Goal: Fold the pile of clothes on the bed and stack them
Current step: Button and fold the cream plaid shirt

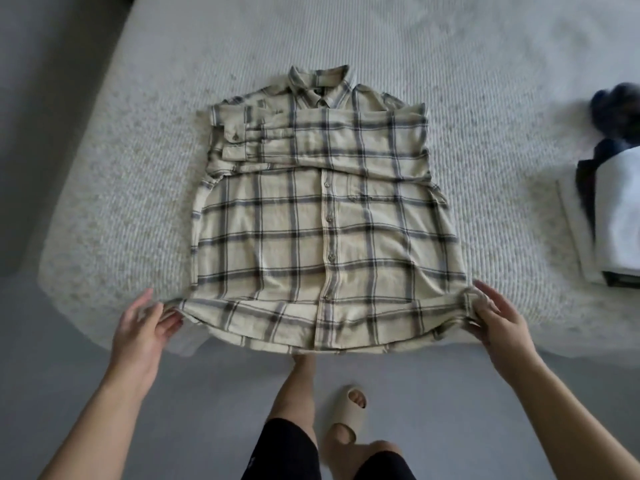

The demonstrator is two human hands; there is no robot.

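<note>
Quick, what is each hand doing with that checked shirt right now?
Left hand: fingers pinch the left hem corner of the plaid shirt.
Right hand: fingers grip the bunched right hem corner.

White textured bed (450,98), plaid shirt (329,216) spread flat, folded stack (613,216) at right edge

Both bare forearms reach forward from the near edge, spread wide apart. The left hand (143,329) pinches with thumb and fingertips; the right hand (498,318) curls its fingers closed, thumb forward.

Home bedroom: bed (450,98), folded clothes (616,209).
</note>
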